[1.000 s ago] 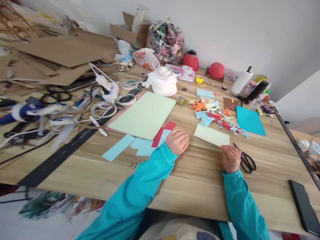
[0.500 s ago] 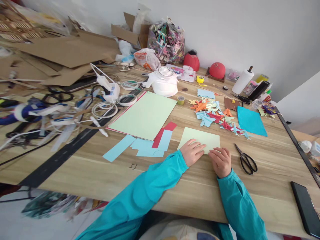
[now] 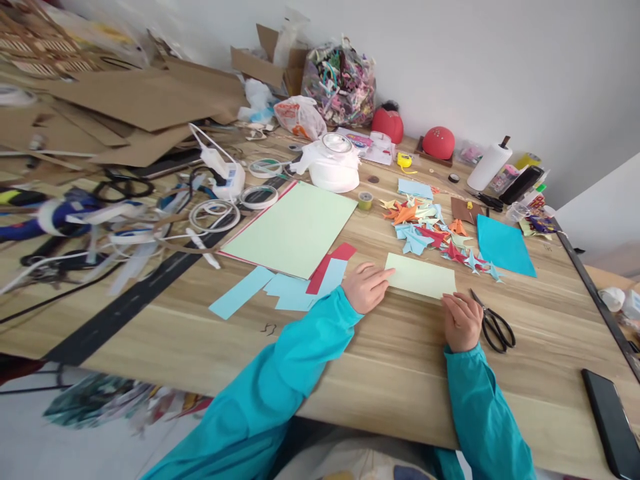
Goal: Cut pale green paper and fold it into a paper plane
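1. Landmark = black-handled metal scissors [image 3: 493, 323], lying on the light-wood tabletop [image 3: 390, 373].
2. Pale-green rectangular paper [image 3: 421, 275], the piece being worked on: flat, left of scissors & a bit farther back, long side running roughly L–R.
3. L hand [image 3: 367, 288], in a teal fabric sleeve [image 3: 280, 377], is left of scissors, past the paper. Index finger stretched out to the paper's left edge, other fingers curled in; can't tell if thumb pinches from below.
4. R hand [image 3: 461, 321]: just left of scissors, at the paper's near right corner. Fingers bent & held close tog.; can't tell if corner is pinched or only pressed.
5. Pile of folded multicoloured paper birds [image 3: 413, 239]: behind scissors, to the left.
6. Bright-blue square-ish sheet [image 3: 506, 245]: directly behind scissors.
7. Black rectangular smartphone [image 3: 607, 420]: right of scissors, nearer the person.
8. Large pale-green paper sheet [image 3: 295, 230], w/ red edge showing under: well left of scissors.
9. Light-blue paper strips [image 3: 241, 292] & dark-red paper strip [image 3: 316, 280]: also well left of scissors, nr large sheet's front edge.
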